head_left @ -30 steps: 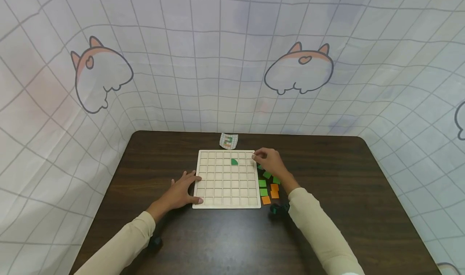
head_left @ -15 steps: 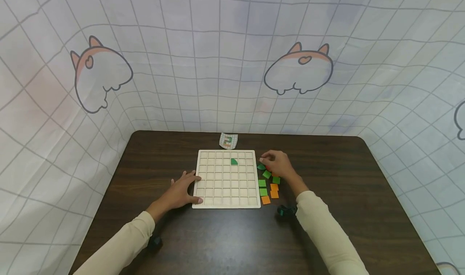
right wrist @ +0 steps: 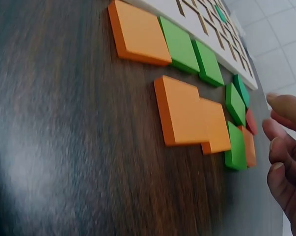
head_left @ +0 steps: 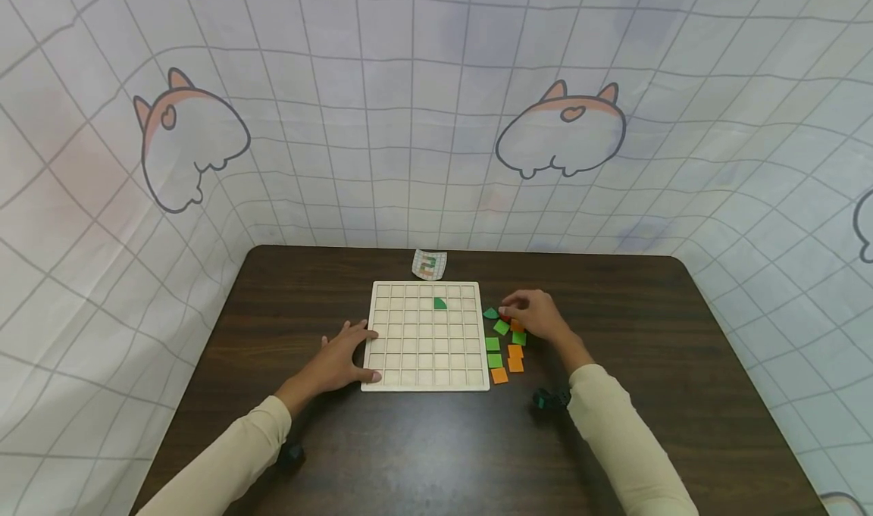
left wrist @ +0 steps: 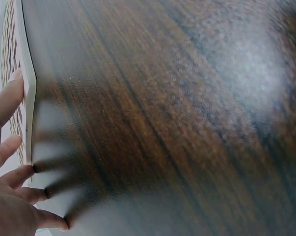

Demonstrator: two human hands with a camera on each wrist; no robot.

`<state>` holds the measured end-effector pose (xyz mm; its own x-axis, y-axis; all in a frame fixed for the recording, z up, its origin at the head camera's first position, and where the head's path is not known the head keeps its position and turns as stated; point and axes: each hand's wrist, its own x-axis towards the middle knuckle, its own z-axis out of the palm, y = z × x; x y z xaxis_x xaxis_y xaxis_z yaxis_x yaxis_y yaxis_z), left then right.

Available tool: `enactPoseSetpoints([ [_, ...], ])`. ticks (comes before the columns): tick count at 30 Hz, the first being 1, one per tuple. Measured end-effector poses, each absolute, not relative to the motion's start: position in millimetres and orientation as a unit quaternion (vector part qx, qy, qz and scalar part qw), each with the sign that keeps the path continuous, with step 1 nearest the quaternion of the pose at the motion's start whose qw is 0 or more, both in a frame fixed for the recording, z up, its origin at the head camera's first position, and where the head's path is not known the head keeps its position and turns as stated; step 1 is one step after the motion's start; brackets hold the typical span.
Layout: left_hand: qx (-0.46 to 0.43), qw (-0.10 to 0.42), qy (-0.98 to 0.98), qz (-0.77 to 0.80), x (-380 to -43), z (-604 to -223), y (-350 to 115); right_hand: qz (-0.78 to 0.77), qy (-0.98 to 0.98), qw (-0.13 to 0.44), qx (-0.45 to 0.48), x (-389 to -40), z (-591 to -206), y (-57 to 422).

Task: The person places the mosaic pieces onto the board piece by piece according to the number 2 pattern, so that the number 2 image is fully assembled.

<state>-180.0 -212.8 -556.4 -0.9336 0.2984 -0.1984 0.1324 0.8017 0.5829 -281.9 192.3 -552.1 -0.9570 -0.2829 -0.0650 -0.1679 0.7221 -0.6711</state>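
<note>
On a dark wooden table [head_left: 307,281], a person's left hand [head_left: 341,357] rests with thumb and fingers spread along the left edge of a pale gridded board [head_left: 424,344] holding one dark-green quarter-circle tile [head_left: 439,304]. The right hand [head_left: 535,315], fingers loosely bent with tips slightly apart, hovers by a red piece [right wrist: 251,121], contact unclear, among green tiles [head_left: 492,344] and orange tiles [head_left: 514,351] right of the board.
</note>
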Motion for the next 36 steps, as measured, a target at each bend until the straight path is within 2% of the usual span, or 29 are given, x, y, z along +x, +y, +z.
enactPoseSetpoints([
  [19, 0.117, 0.134, 0.935, 0.306, -177, -556, -213, -0.355, 0.900, 0.174, -0.183, -266, -551, 222],
  [36, 0.121, 0.136, 0.936, 0.302, -178, -558, -215, -0.374, 0.889, 0.202, -0.173, -258, -555, 240],
])
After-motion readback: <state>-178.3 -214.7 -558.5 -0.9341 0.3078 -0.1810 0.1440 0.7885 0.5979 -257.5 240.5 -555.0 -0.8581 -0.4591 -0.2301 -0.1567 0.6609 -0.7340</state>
